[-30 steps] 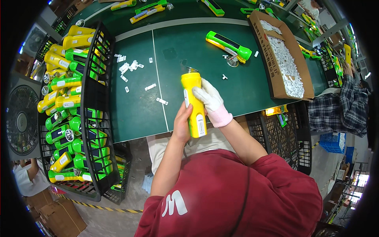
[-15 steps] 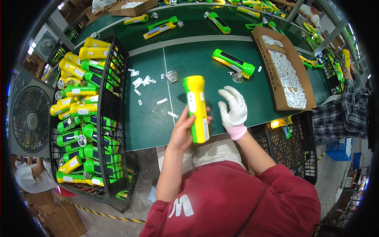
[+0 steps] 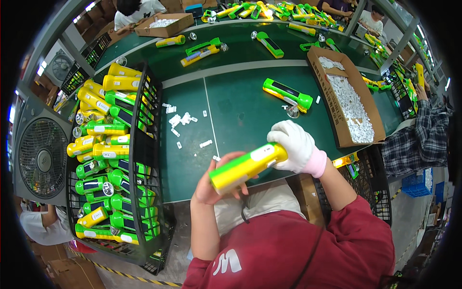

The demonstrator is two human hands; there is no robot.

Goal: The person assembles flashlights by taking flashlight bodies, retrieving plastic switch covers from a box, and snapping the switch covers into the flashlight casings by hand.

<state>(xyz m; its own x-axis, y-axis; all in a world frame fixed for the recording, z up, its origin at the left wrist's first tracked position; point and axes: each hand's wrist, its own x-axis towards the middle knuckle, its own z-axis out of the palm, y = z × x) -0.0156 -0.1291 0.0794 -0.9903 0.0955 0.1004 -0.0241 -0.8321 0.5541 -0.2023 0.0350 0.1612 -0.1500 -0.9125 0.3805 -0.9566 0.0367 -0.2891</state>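
Note:
A yellow and green flashlight [image 3: 243,169] is held slanting between my two hands above the table's front edge. My bare left hand [image 3: 208,185] supports its lower-left end, thumb behind and fingertips showing underneath. Around the flashlight's upper-right head end closes my right hand [image 3: 294,147], in a white glove with a pink cuff; it hides that end. Farther back on the green table [image 3: 240,115] lies another flashlight [image 3: 288,95], green and yellow with a dark panel. A loose shiny reflector [image 3: 292,111] sits beside it.
At left a black crate [image 3: 139,159] is piled with flashlights, next to a grey fan [image 3: 44,156]. Small white parts [image 3: 182,119] lie on the table. A cardboard box [image 3: 347,103] of white parts stands right. More flashlights [image 3: 268,44] lie on the far strip; other people work nearby.
The flashlight has tipped from upright to slanting, its head now toward the right. My gloved right hand has gone from open and apart to gripping that head. The view has shifted slightly.

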